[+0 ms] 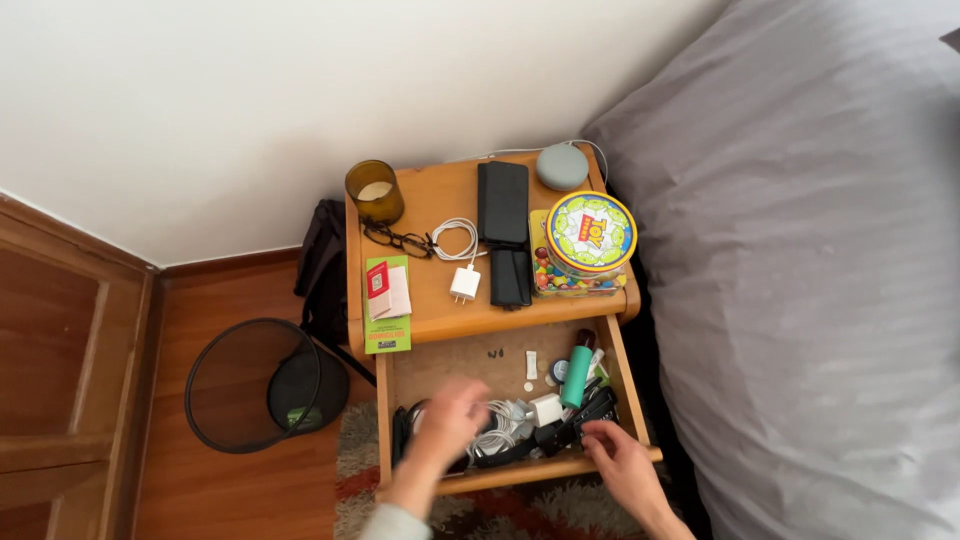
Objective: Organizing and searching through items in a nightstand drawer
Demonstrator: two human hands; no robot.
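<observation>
Open wooden nightstand drawer (400, 375): blurred left hand (447, 420), grip indiscernible, over tangled white cables (497, 432); right hand (612, 447), fingers loosely spread, touching black gadgets (590, 412) beside the teal cylinder (576, 376).

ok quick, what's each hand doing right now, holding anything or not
left hand: blurred, over the white cables in the open drawer; grip cannot be told
right hand: open, fingers on the dark items at the drawer's front, nothing gripped

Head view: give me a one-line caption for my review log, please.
Both hands, left hand and right hand, reach into the open nightstand drawer among tangled cables and a teal tube, beside a grey-sheeted bed.
</observation>
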